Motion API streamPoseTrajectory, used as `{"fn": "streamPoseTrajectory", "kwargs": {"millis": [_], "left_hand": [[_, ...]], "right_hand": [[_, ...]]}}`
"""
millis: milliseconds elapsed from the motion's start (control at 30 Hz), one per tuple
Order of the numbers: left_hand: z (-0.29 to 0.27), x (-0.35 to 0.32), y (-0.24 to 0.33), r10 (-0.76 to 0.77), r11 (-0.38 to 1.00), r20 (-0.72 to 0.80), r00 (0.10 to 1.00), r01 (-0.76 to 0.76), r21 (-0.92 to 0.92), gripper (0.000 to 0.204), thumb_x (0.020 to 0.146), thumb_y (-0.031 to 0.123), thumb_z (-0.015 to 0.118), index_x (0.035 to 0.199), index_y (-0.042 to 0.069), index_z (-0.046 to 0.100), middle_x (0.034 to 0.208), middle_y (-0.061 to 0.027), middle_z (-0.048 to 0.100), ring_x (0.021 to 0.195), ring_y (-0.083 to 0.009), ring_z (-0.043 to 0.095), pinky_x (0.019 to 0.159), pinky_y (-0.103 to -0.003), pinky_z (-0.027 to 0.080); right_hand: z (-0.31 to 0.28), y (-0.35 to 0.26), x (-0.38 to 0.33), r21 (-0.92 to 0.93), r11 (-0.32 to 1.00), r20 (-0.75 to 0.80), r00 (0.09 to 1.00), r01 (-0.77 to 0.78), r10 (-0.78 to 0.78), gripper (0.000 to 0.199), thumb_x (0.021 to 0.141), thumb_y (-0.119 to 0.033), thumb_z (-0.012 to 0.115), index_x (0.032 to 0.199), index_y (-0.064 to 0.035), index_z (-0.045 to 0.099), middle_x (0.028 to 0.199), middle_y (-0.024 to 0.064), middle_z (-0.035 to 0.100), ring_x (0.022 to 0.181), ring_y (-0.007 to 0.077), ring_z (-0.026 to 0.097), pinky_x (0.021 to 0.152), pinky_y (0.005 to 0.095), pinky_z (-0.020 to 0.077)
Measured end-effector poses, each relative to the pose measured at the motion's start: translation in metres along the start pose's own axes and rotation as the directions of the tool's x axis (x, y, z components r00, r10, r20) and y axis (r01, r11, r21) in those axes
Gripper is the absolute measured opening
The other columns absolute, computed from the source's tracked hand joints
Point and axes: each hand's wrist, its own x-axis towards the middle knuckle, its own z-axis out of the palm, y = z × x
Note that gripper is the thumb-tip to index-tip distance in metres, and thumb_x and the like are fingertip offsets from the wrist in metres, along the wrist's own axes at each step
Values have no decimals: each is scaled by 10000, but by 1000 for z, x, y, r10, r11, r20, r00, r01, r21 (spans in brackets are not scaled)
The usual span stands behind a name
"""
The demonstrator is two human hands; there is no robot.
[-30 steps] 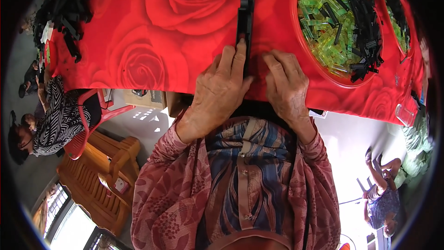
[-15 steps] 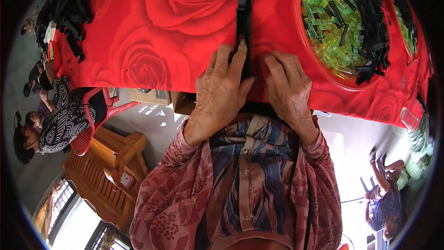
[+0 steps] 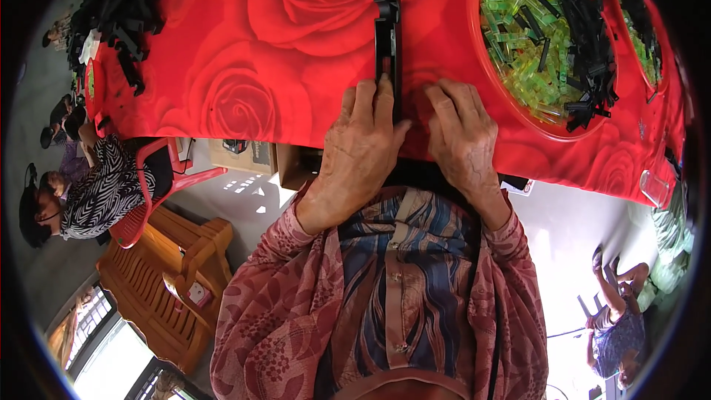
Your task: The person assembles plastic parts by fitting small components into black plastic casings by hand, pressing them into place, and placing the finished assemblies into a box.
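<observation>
A long, narrow black plastic piece [image 3: 387,30] lies on the red rose-print tablecloth, its far end pointing away from me. My left hand [image 3: 361,148] is closed over its near part, the index fingertip pressing on top and the thumb along the right side. That near end is hidden under the hand. Just to the right, by the table's front edge, my right hand [image 3: 465,137] has its fingers bent down to the cloth. Its thumb and fingertips are mostly hidden, so whatever it may hold cannot be seen.
A red oval tray [image 3: 486,65] at the right holds many yellow-green translucent pieces [image 3: 529,74] and black strips [image 3: 589,52]. Another filled tray [image 3: 638,22] stands farther right. Black pieces [image 3: 126,7] are heaped at the far left. A person [image 3: 111,185] sits left, near a wooden bench [image 3: 159,281].
The black piece sits slightly lower and farther left in the picture. My left index finger is drawn back a little along it. The right hand has hardly moved, and the view has shifted slightly.
</observation>
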Motion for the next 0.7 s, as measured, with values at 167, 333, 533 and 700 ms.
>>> {"fn": "streamPoseTrajectory", "kwargs": {"millis": [167,333,533,700], "left_hand": [[4,1,3,-27,999,1,1000,27,35,542,791,94,745,1263,-78,540,1098,-169,502,979,-347,592,721,-402,568],[5,1,-7,-47,993,-40,998,43,-111,492,784,51,730,1248,-30,586,1081,-167,540,959,-353,610,739,-425,545],[-7,-1,-29,29,991,-85,996,-40,-131,499,784,-12,672,1272,44,585,1091,-146,607,976,-341,595,786,-454,517],[-23,4,-58,96,970,-86,992,-113,-216,485,744,-77,672,1203,56,589,1096,-136,635,988,-352,577,859,-438,470]], "right_hand": [[0,0,0,6,1000,-13,1000,8,-8,362,686,19,670,1046,23,628,1026,136,590,881,316,634,642,384,562],[1,1,0,11,1000,-16,1000,16,-16,361,687,20,668,1046,24,626,1023,140,590,887,319,635,655,387,562],[-1,2,-3,149,988,-181,983,48,-20,372,682,90,651,1048,20,643,1019,153,620,817,320,637,642,378,544],[-11,-4,1,70,987,-274,954,144,-120,349,692,99,671,1029,9,673,978,127,649,784,285,621,632,370,507]]}}
